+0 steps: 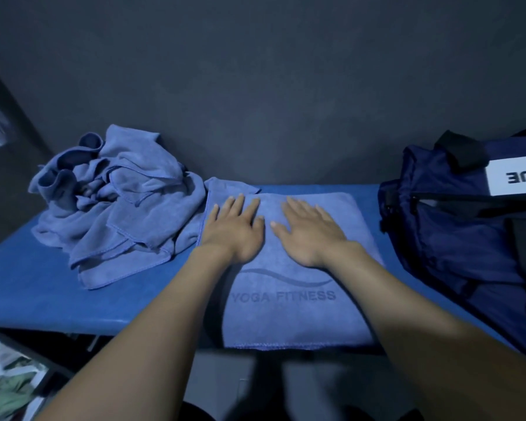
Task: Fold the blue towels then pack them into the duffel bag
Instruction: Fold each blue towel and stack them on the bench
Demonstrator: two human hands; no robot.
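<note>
While both palms lie flat, fingers straight, holding nothing — left hand (236,227) and right hand (312,230) press the far half of the folded YOGA FITNESS towel (286,302) on the blue table (43,296). I'd call it soft, light microfibre, prone to sliding; best pinched at the corners. Crumpled towels (116,205) wait left, the navy duffel bag (456,238) right — nothing packed that I can see.

Likely gym or fitness studio: padded blue table (43,299), dark wall (255,86), "YOGA FITNESS" towel (286,314), duffel bag (453,238).
</note>
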